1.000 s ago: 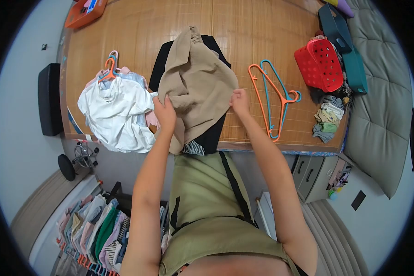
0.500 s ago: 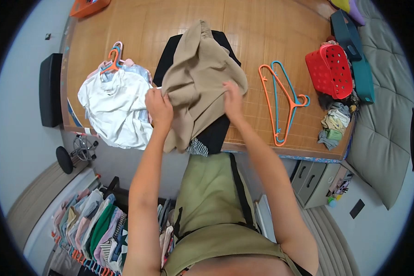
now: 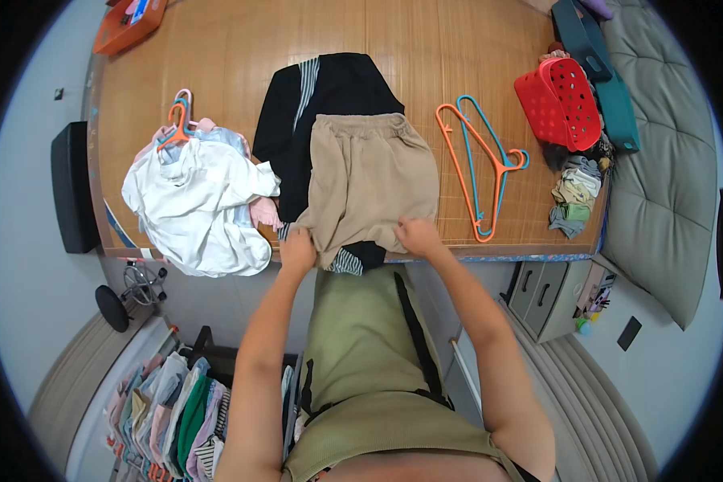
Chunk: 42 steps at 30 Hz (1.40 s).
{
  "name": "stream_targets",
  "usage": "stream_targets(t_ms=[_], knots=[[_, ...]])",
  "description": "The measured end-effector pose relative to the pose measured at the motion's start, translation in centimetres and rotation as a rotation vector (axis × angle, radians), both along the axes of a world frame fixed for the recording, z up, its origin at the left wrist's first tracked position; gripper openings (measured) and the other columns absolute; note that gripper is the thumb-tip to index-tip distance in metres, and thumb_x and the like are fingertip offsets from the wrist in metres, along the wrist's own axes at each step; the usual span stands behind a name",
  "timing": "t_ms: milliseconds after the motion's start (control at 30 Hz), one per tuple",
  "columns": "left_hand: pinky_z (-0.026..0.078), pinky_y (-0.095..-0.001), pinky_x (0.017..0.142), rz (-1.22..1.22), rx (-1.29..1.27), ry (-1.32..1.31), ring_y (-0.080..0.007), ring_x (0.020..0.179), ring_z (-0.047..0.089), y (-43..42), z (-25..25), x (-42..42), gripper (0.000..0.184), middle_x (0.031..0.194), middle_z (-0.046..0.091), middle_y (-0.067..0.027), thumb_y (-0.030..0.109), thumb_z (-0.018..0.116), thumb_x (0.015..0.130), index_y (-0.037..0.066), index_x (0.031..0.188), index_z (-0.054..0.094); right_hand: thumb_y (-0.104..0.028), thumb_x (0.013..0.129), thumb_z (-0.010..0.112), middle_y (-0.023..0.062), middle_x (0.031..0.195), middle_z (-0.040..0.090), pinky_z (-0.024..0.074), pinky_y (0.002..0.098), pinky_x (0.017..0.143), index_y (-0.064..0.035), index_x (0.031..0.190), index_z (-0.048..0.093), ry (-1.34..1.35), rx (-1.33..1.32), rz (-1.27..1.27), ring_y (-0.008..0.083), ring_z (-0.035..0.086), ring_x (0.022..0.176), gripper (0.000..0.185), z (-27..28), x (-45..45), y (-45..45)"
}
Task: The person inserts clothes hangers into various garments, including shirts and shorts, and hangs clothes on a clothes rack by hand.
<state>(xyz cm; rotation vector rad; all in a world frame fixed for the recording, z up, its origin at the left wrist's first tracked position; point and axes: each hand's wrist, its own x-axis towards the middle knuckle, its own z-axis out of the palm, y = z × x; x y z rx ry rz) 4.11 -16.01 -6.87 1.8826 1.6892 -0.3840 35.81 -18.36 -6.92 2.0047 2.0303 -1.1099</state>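
Note:
Tan pants with a gathered elastic waistband point(image 3: 369, 173) lie spread flat, waistband away from me, over a black garment with striped trim point(image 3: 345, 80). My left hand point(image 3: 299, 251) grips the lower left leg end, fingers closed on the cloth. At the lower right leg end, my right hand point(image 3: 418, 238) is likewise closed on the fabric. A striped piece of cloth point(image 3: 347, 262) pokes out below the pants between my hands, at the near edge. Left of the pants lies a white T-shirt point(image 3: 197, 201) on top of other clothes.
An orange hanger point(image 3: 490, 201) overlaps a blue hanger point(image 3: 468, 104) on the mat's right. Beyond them stand a red basket point(image 3: 550, 104), teal bins point(image 3: 584, 40) and folded clothes point(image 3: 577, 197). An orange tray point(image 3: 120, 36) sits at the far left. Hung clothes point(image 3: 169, 410) fill a rack below left.
The tan pants went from bunched and lifted to lying flat, waistband away. Both hands came down toward me to the leg ends, and the right closed on the cloth. More black garment shows.

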Motion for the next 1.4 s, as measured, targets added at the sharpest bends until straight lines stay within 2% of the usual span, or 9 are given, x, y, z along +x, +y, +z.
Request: stream_targets(t_ms=[67,200,400,500,667,933,1067,1167,1400], knots=[[0.044,-0.0482,0.086,0.196,-0.187,0.078,-0.0380,0.106,0.054,-0.2,0.1,0.1,0.022,0.109,0.056,-0.0205,0.009,0.054,0.080,0.002,0.101,0.053,-0.033,0.084,0.058,0.0176,0.085,0.065,0.0485,0.0467,0.075,-0.0049,0.090,0.064,0.058,0.040,0.101,0.0385,0.062,0.081,0.029,-0.6,-0.6,-0.2],[0.042,-0.0471,0.088,0.346,0.231,-0.004,-0.0380,0.101,0.053,2.5,2.1,0.9,0.024,0.105,0.056,-0.0189,0.002,0.054,0.073,0.001,0.097,0.052,-0.022,0.083,0.059,0.0169,0.091,0.060,0.0471,0.0476,0.075,-0.0023,0.095,0.061,0.052,0.271,-0.151,0.0366,0.059,0.084,0.023,0.1,-1.4,6.6],[0.036,-0.0462,0.100,-0.088,0.601,-0.381,-0.0339,0.113,0.050,10.4,3.4,6.7,0.033,0.118,0.055,-0.0177,0.004,0.053,0.075,0.001,0.108,0.055,-0.011,0.082,0.053,0.0119,0.089,0.060,0.0357,0.0420,0.101,-0.0014,0.101,0.056,-0.162,0.966,0.095,0.0291,0.060,0.087,0.021,-1.6,-2.3,18.3],[0.028,-0.0470,0.109,-0.325,0.641,-0.358,-0.0293,0.126,0.044,13.7,3.4,11.4,0.034,0.123,0.055,-0.0150,0.007,0.050,0.081,0.003,0.114,0.055,-0.011,0.082,0.051,0.0122,0.086,0.060,0.0332,0.0420,0.105,-0.0026,0.096,0.056,-0.354,0.515,0.315,0.0263,0.060,0.088,0.017,-1.7,-2.4,16.5],[0.017,-0.0484,0.115,-0.993,0.579,-0.092,-0.0244,0.127,0.045,16.3,1.2,13.7,0.029,0.121,0.060,-0.0107,0.020,0.049,0.085,0.007,0.105,0.066,-0.015,0.086,0.052,0.0131,0.085,0.060,0.0351,0.0429,0.103,-0.0044,0.092,0.057,-0.137,0.532,0.478,0.0264,0.060,0.087,0.013,2.1,-1.9,7.4],[0.027,-0.0461,0.110,-1.592,0.496,-0.165,-0.0239,0.097,0.061,6.9,4.5,7.9,0.023,0.089,0.066,-0.0075,0.021,0.051,0.086,0.006,0.080,0.067,-0.025,0.083,0.062,0.0137,0.097,0.059,0.0372,0.0455,0.097,-0.0038,0.102,0.056,-0.069,0.461,-0.141,0.0299,0.060,0.093,0.029,1.5,0.2,7.2],[0.041,-0.0448,0.084,-0.595,0.093,-0.165,-0.0282,0.092,0.060,7.9,6.4,9.7,0.022,0.085,0.062,-0.0125,0.022,0.058,0.085,0.004,0.092,0.067,-0.020,0.079,0.066,0.0132,0.110,0.058,0.0357,0.0458,0.099,-0.0043,0.116,0.053,-0.208,0.352,-0.136,0.0279,0.059,0.100,0.042,3.2,-2.0,8.8],[0.040,-0.0417,0.081,0.103,0.273,-0.376,-0.0303,0.092,0.058,8.9,3.7,9.8,0.024,0.091,0.059,-0.0125,0.015,0.059,0.083,0.006,0.105,0.063,-0.015,0.077,0.067,0.0115,0.115,0.057,0.0342,0.0455,0.102,-0.0053,0.121,0.049,-0.089,0.341,-0.035,0.0270,0.058,0.104,0.049,1.7,-2.0,6.3],[0.036,-0.0430,0.090,-0.373,0.439,-0.271,-0.0263,0.100,0.052,7.0,4.0,11.3,0.040,0.102,0.056,-0.0099,0.005,0.063,0.069,0.008,0.109,0.060,-0.014,0.078,0.066,0.0110,0.102,0.063,0.0363,0.0451,0.099,-0.0059,0.103,0.061,0.194,0.435,-0.299,0.0272,0.059,0.101,0.027,1.3,0.2,4.3]])
